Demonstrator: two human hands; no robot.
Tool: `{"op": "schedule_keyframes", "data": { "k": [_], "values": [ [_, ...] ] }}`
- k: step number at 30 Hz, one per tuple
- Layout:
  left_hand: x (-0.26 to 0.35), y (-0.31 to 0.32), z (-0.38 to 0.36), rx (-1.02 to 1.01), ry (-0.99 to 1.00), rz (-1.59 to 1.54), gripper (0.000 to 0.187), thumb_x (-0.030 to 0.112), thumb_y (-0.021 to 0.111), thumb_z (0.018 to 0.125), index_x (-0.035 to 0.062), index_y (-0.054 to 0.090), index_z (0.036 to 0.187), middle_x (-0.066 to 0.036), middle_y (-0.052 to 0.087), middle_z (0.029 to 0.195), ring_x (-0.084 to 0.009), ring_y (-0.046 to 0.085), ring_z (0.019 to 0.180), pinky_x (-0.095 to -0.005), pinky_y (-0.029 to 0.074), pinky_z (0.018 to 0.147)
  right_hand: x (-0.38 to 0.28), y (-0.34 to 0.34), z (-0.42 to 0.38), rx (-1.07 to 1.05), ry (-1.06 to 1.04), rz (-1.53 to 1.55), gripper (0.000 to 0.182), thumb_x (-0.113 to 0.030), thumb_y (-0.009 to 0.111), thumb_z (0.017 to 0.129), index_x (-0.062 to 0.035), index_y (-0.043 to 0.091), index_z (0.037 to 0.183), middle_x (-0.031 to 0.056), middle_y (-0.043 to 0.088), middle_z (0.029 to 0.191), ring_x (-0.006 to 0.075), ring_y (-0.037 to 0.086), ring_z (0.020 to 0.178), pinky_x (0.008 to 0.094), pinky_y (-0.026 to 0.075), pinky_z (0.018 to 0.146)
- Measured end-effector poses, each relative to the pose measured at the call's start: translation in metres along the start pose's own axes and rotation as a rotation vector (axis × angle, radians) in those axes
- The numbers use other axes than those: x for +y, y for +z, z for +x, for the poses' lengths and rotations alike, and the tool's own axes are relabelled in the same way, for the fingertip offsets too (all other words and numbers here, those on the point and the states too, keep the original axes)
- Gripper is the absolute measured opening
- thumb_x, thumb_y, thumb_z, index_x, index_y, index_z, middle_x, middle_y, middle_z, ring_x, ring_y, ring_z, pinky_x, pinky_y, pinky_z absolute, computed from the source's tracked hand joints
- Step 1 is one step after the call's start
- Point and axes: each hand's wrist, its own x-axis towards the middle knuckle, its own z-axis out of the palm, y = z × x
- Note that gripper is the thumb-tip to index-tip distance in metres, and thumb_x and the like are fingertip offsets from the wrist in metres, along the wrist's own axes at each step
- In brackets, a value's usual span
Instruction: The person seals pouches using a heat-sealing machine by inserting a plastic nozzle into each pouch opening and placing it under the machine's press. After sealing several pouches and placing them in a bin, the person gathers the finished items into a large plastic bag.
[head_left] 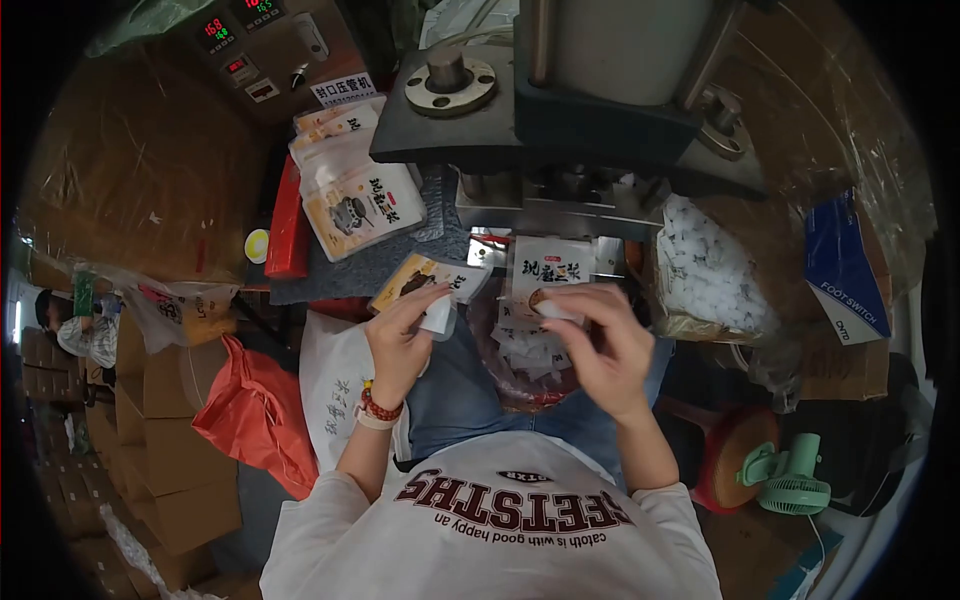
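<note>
My left hand [402, 325] is closed on the edge of a yellow-and-white printed pouch [455, 277], whose near corner shows white beside my fingers. In front of the press, a second printed pouch [545, 262] with dark lettering lies with its top toward the machine. My right hand [608, 335] is at this pouch's lower end, fingers and thumb around a pale part that looks like its curled corner; some motion blur covers the fingertips. Below, between my knees, a reddish basin [527, 398] holds several more pouches.
The heavy press [450, 130] hangs over the work spot. Stacked pouches [365, 208] lie left, beside a red box [287, 222]. Small white pieces [705, 270] fill a bag at right. A blue box [845, 265], a green fan [795, 480] and a person [90, 335] further off also show.
</note>
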Motion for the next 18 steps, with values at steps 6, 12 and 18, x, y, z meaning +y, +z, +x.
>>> {"op": "schedule_keyframes", "data": {
  "k": [6,12,18],
  "values": [
    [0.053,-0.002,0.007,-0.167,0.379,-0.006,0.030,-0.003,0.064,0.069,0.0040,0.070,0.098,-0.009,0.071,0.096,-0.0268,0.069,0.090,-0.0326,0.054,0.077,-0.007,0.003,0.003,-0.196,-0.155,-0.022,0.028,0.000,0.073,0.072,-0.0012,0.066,0.099,0.0084,0.067,0.092,0.0267,0.061,0.087,0.0349,0.049,0.077],
    [0.042,0.043,0.010,-0.499,-0.181,-0.446,0.017,0.010,0.066,0.086,-0.0004,0.070,0.098,-0.010,0.072,0.090,-0.0155,0.069,0.077,-0.0249,0.052,0.068,0.009,-0.011,-0.001,-0.101,0.194,-0.193,0.039,-0.006,0.074,0.074,-0.0016,0.062,0.111,0.0117,0.064,0.108,0.0267,0.060,0.096,0.0342,0.048,0.084],
    [0.029,0.087,0.042,-0.492,-0.689,-0.984,0.028,0.017,0.067,0.088,-0.0066,0.065,0.103,-0.011,0.069,0.097,-0.0146,0.068,0.081,-0.0263,0.055,0.069,0.015,-0.080,0.000,0.207,0.421,-0.464,0.026,-0.011,0.065,0.086,-0.0017,0.060,0.110,0.0154,0.062,0.105,0.0290,0.058,0.097,0.0338,0.045,0.085]
  ]
}}
